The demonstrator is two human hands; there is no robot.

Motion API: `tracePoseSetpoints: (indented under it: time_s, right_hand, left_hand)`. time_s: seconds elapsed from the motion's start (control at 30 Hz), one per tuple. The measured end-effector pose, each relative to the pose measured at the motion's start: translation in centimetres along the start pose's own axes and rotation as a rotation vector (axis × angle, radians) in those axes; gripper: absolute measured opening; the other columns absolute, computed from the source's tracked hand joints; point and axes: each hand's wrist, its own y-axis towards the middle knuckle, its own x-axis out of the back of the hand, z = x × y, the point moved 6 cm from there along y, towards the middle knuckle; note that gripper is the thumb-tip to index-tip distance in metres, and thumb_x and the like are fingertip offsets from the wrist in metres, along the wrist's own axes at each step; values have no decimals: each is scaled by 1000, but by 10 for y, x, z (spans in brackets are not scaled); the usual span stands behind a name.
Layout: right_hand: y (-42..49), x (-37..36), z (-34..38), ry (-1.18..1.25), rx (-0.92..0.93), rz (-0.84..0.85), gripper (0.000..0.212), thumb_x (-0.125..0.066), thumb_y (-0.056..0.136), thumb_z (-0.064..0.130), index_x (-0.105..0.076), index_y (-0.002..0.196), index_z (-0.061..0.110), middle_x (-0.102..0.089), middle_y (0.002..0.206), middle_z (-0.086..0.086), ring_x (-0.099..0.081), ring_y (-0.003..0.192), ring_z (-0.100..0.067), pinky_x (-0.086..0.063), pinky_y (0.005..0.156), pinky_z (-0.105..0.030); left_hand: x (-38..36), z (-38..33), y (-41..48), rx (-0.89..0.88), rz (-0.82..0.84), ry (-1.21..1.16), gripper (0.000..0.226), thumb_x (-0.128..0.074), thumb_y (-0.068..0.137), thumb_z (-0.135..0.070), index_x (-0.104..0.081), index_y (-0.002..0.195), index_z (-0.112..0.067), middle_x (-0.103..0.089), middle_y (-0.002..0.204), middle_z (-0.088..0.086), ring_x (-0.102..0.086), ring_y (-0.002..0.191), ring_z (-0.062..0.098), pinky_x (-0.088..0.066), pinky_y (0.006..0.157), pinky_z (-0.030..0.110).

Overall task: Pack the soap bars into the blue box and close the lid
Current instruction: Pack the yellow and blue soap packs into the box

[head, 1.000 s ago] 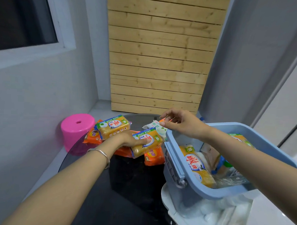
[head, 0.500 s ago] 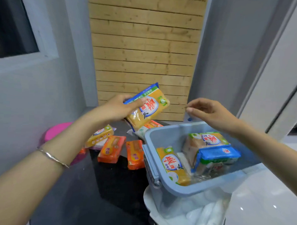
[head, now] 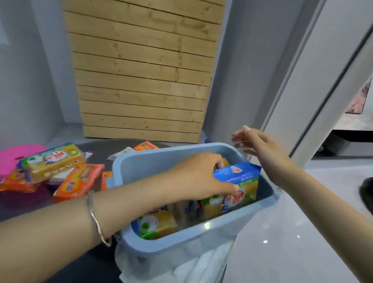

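Observation:
The blue box (head: 151, 161) stands open at the middle, with several wrapped soap bars inside. My left hand (head: 201, 175) reaches into it and grips a yellow soap bar with a blue top (head: 241, 181), pressing it among the others. Another yellow bar (head: 157, 225) lies at the box's near end. My right hand (head: 259, 144) hovers open just above the box's far right rim, holding nothing. More bars lie on the dark table at the left: a yellow one (head: 54, 160) on top and orange ones (head: 78, 182) beside it. No lid is visible.
A pink stool (head: 9, 158) stands at the far left behind the loose bars. White padded material (head: 198, 266) hangs under the box. A slatted wooden panel (head: 141, 76) leans against the back wall. Glossy white floor lies to the right.
My left hand has carried the yellow bar from above the table down into the box. My right hand has stayed near the far rim. The view has shifted right and down.

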Motion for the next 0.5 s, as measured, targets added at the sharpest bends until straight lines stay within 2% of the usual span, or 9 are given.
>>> tracePoseSetpoints:
  time_s: [0.07, 0.13, 0.23, 0.3, 0.37, 0.5]
  right_hand:
    - [0, -4, -4, 23, -20, 21, 33, -41, 98, 34, -67, 82, 22, -68, 86, 3, -59, 84, -14, -44, 82, -26]
    - [-1, -11, -6, 35, -23, 50, 34, -40, 98, 35, -68, 83, 23, -68, 86, 4, -59, 84, -12, -44, 79, -23]
    - [-6, -27, -7, 30, -11, 103, 34, -39, 99, 33, -68, 86, 20, -66, 85, 3, -59, 82, -10, -44, 68, -9]
    - [-10, -39, -8, 40, -17, 144, 35, -38, 99, 31, -67, 87, 16, -64, 86, 1, -58, 82, -11, -45, 62, -6]
    - [-13, -47, -10, 50, -51, 193, 37, -36, 100, 31, -66, 93, 10, -62, 89, -2, -57, 83, -13, -47, 63, -12]
    - [-18, -52, -4, 61, -88, 246, 40, -34, 100, 34, -64, 102, 8, -62, 90, -4, -58, 80, -13, -51, 62, -15]
  left_hand:
    - [-15, -2, 2, -22, 27, 32, 44, -69, 71, -56, -62, 94, -20, -67, 94, -2, -62, 85, 14, -54, 78, 38]
    - [-26, -5, 3, -41, 45, 44, 45, -67, 75, -52, -62, 99, -15, -67, 97, 2, -60, 87, 16, -50, 79, 35]
    - [-36, -4, 6, -73, 154, -55, 39, -65, 84, -34, -62, 113, -10, -72, 105, 5, -65, 93, 14, -53, 87, 30]
    - [-35, 1, 7, -86, 209, -55, 38, -64, 86, -20, -58, 123, -12, -73, 108, 5, -67, 90, 10, -54, 84, 22]
    - [-24, 8, 7, -101, 183, -56, 34, -61, 87, -12, -61, 121, -15, -73, 108, 4, -64, 78, 3, -51, 74, 11]
    - [10, 24, 1, -48, 132, -238, 21, -64, 87, -14, -66, 107, -21, -72, 94, 0, -67, 69, 5, -58, 72, 21]
